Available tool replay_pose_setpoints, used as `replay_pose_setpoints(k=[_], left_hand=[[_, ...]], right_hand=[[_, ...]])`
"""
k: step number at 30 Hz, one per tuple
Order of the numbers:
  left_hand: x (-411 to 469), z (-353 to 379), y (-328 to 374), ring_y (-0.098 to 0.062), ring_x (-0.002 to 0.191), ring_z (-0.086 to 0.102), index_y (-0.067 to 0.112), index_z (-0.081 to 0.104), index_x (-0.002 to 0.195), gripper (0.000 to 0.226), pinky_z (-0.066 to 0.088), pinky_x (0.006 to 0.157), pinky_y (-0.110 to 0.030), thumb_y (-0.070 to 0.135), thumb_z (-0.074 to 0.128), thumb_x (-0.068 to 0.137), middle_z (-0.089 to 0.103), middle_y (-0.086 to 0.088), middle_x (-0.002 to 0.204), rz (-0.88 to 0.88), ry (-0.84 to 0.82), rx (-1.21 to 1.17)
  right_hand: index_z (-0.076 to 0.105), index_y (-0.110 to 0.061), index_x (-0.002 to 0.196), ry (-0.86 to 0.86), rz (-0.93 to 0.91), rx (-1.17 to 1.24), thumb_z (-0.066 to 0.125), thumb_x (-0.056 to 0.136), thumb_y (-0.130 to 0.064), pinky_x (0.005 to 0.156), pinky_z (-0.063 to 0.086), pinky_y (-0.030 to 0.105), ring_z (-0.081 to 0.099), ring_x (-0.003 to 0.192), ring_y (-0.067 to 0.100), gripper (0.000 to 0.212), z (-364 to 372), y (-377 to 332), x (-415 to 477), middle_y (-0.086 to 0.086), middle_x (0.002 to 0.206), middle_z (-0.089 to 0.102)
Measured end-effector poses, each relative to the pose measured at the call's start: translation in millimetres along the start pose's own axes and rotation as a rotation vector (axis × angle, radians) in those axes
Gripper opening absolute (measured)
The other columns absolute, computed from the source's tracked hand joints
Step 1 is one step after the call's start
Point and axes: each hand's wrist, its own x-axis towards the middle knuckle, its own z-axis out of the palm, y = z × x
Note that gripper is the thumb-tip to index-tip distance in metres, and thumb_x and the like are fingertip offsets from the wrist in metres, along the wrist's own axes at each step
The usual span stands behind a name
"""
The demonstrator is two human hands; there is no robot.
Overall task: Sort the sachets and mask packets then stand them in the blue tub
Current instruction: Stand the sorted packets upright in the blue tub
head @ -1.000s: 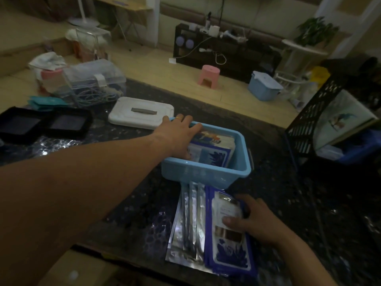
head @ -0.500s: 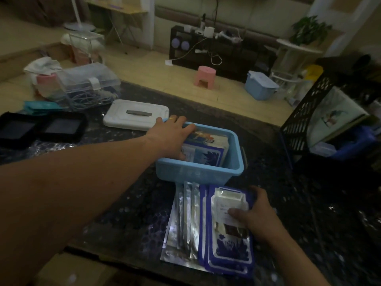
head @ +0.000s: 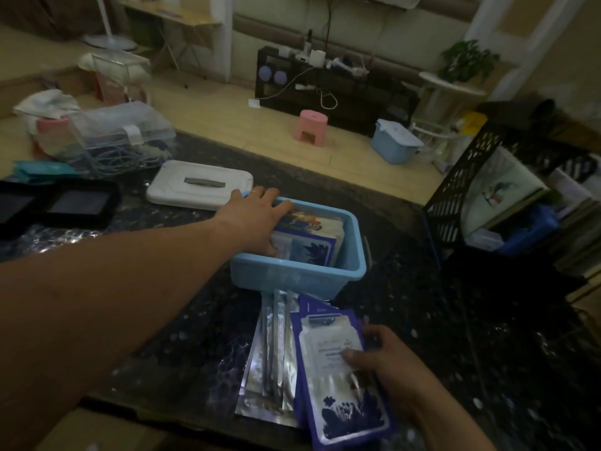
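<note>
Head view: the blue tub [head: 299, 278] stood on the dark table [head: 439, 320]. The left hand [head: 257, 219] lay inside its left end, fingers over the tops of the standing packets [head: 312, 249], thumb on their front face, clasping them. Just in front of the tub, the right hand [head: 390, 366] pinched the top blue mask packet [head: 338, 402], thumb on its face. Silver sachets [head: 270, 353] lay flat just to the left of it.
</note>
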Motion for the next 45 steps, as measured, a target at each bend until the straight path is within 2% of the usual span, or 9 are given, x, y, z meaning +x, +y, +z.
replay_pose_setpoints(k=[3,7,14,17,20,23,25,36,45], left_hand=[[-1,1,-1,-0.035,0.147,0.033,0.037,0.020,0.158,0.106,0.038,0.109,-0.064,0.081,0.069,0.075,0.028,-0.008,0.163,-0.002,0.004,-0.006],[-1,2,-3,-0.035,0.145,0.033,0.036,0.021,0.158,0.105,0.039,0.108,-0.064,0.078,0.070,0.075,0.030,-0.009,0.161,0.007,0.005,-0.020],[1,1,-1,-0.037,0.145,0.032,0.035,0.021,0.157,0.104,0.038,0.106,-0.063,0.075,0.073,0.076,0.031,-0.011,0.159,0.010,-0.006,-0.048],[-2,-1,-2,-0.037,0.147,0.031,0.031,0.023,0.161,0.104,0.037,0.110,-0.064,0.074,0.071,0.080,0.029,-0.012,0.162,0.005,-0.029,-0.024],[-7,-8,0,-0.037,0.146,0.032,0.026,0.030,0.161,0.092,0.035,0.113,-0.061,0.065,0.070,0.088,0.031,-0.011,0.163,-0.021,-0.065,-0.020],[-3,-4,-2,-0.041,0.147,0.029,0.030,0.020,0.161,0.085,0.035,0.110,-0.066,0.042,0.071,0.095,0.025,-0.015,0.164,-0.009,-0.026,-0.051],[0,0,-4,-0.040,0.145,0.031,0.032,0.019,0.159,0.094,0.037,0.107,-0.065,0.053,0.075,0.087,0.026,-0.014,0.162,-0.002,-0.020,-0.060],[-2,-6,-1,-0.041,0.148,0.028,0.029,0.016,0.161,0.089,0.034,0.110,-0.066,0.029,0.074,0.093,0.020,-0.015,0.166,-0.004,-0.021,-0.021],[7,-14,-13,-0.030,0.157,0.021,0.031,0.044,0.155,0.065,0.022,0.118,-0.068,0.067,0.035,0.102,0.019,-0.003,0.175,-0.003,-0.068,-0.412]], right_hand=[[0.069,0.008,0.119,-0.080,0.051,0.038,0.070,0.094,0.002,0.078,0.063,0.047,0.077,0.091,0.043,0.027,-1,-1,-9,0.029,0.102,0.077],[0.071,0.004,0.121,-0.060,-0.095,-0.038,0.066,0.095,-0.004,0.075,0.065,0.044,0.077,0.090,0.040,0.027,-26,-18,-37,0.029,0.105,0.077],[0.068,-0.023,0.131,0.160,-0.778,-0.039,0.058,0.102,-0.012,0.084,0.061,0.051,0.076,0.107,0.034,0.033,-33,-136,-83,0.010,0.122,0.076],[0.068,-0.015,0.127,0.140,-1.105,-0.121,0.058,0.104,-0.005,0.093,0.059,0.030,0.073,0.115,0.017,0.027,7,-178,-73,0.000,0.124,0.076],[0.069,-0.033,0.111,0.073,-1.031,-0.563,0.058,0.105,-0.008,0.089,0.055,0.017,0.069,0.103,-0.005,0.029,40,-187,-42,-0.018,0.108,0.074],[0.067,-0.042,0.123,0.029,-0.789,-1.175,0.058,0.106,-0.020,0.096,0.053,0.029,0.066,0.105,0.005,0.030,47,-179,-1,-0.016,0.117,0.070],[0.063,-0.039,0.137,0.034,-0.735,-1.440,0.057,0.106,-0.025,0.097,0.052,0.032,0.065,0.110,0.015,0.035,48,-176,15,-0.007,0.128,0.070],[0.071,-0.032,0.125,-0.012,-0.672,-1.899,0.064,0.097,-0.033,0.086,0.059,0.039,0.065,0.094,0.021,0.029,92,-193,54,-0.001,0.108,0.069],[0.066,-0.021,0.126,0.064,-0.744,-1.959,0.064,0.098,-0.037,0.087,0.059,0.042,0.068,0.101,0.026,0.032,99,-192,61,0.004,0.118,0.068]])
